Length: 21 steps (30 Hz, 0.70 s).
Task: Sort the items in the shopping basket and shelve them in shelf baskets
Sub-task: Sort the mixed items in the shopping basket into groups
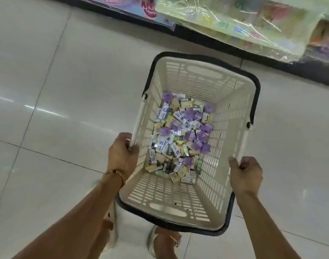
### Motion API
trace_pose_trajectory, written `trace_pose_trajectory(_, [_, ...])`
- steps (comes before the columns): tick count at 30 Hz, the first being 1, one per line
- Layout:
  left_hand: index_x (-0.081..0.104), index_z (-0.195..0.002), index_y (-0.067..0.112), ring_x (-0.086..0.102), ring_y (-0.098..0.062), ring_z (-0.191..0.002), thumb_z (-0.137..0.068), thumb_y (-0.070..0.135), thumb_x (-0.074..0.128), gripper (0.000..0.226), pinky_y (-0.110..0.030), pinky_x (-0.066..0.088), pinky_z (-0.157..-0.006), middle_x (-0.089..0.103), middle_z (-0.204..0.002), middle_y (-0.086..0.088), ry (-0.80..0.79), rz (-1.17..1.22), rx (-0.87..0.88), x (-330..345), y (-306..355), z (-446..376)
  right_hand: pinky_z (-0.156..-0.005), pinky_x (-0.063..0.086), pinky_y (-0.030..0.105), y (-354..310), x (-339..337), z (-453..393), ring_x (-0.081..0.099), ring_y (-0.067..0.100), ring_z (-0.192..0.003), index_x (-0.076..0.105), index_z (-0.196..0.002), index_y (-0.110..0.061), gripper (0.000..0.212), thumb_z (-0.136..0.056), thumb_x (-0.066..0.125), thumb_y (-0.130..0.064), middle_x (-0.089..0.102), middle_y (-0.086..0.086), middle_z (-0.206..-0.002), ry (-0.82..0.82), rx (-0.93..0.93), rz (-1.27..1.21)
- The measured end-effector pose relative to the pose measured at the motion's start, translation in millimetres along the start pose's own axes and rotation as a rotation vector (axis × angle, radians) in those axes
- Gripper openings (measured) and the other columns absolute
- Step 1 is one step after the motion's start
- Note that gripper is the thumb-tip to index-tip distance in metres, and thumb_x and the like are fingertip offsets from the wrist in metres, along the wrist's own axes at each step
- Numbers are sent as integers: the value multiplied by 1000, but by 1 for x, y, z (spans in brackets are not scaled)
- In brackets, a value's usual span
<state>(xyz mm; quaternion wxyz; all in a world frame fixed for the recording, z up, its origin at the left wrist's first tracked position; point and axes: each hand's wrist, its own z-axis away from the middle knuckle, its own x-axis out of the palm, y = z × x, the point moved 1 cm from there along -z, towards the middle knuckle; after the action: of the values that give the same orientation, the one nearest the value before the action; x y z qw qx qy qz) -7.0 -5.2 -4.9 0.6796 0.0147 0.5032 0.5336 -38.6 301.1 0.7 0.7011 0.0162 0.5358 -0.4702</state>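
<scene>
Head view. A cream slotted plastic shopping basket with a dark blue rim and folded-down handles (232,101) is held above the pale tiled floor (47,90), carried by its two long rims. The left hand (122,156) grips the left rim, thumb inside the wall and fingers (129,145) curled over the edge; a beaded bracelet (114,173) circles that wrist. The right hand (245,174) grips the right rim, its fingers clenched round the edge. A loose heap of small packaged items (180,139), white-and-blue boxes, yellow boxes and purple wrapped pieces, lies on the basket bottom, gathered toward the middle and left. Beyond the basket, a low shelf edge carrying plastic-wrapped goods (244,25) runs across the upper frame; no shelf baskets are visible. The person's sandalled feet (165,240) show beneath the near rim.

Judgement: sorting has not begun; every item is unsorted in the basket. Risks: the basket appears tilted, so a sharper tilt could slide the small, light items into one corner or over the rim. The two grips sit at unequal points along the rims, which could let the basket twist.
</scene>
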Motion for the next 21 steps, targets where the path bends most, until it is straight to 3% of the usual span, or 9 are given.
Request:
trace_pose_trajectory(3, [51, -89, 14, 47, -7, -58, -88, 8, 60, 11, -17, 32, -50, 50, -66, 7, 5, -18, -42, -5, 4, -4, -70, 39, 33, -5, 0, 3, 50, 29, -71, 51, -85, -5, 21, -91, 66, -18, 45, 0, -63, -12, -32, -44])
trace_pose_trajectory(9, [51, -89, 12, 47, -13, -59, -88, 5, 59, 10, -16, 34, -47, 51, -70, 3, 66, 74, -77, -53, 13, 31, -65, 42, 30, -46, -30, 27, 48, 23, -65, 51, -85, -8, 18, -93, 65, -18, 48, 1, -67, -65, -111, -79])
trace_pose_trajectory(16, [52, -87, 5, 43, -18, -56, -87, 7, 63, 11, -17, 34, -46, 48, -67, -5, 159, 128, -218, -181, 27, 127, -58, 44, 27, -137, -92, 114, 53, 21, -64, 57, -88, -6, 13, -92, 65, -15, 57, 7, -71, -249, -227, -59])
trace_pose_trajectory(21, [54, -89, 0, 56, -38, -71, -85, 7, 66, 13, -33, 40, -57, 58, -79, -25, 281, 177, -261, -298, 58, 191, -63, 48, 30, -233, -137, 185, 56, 25, -66, 57, -87, -9, 13, -91, 66, -17, 57, 7, -72, -381, -336, -66])
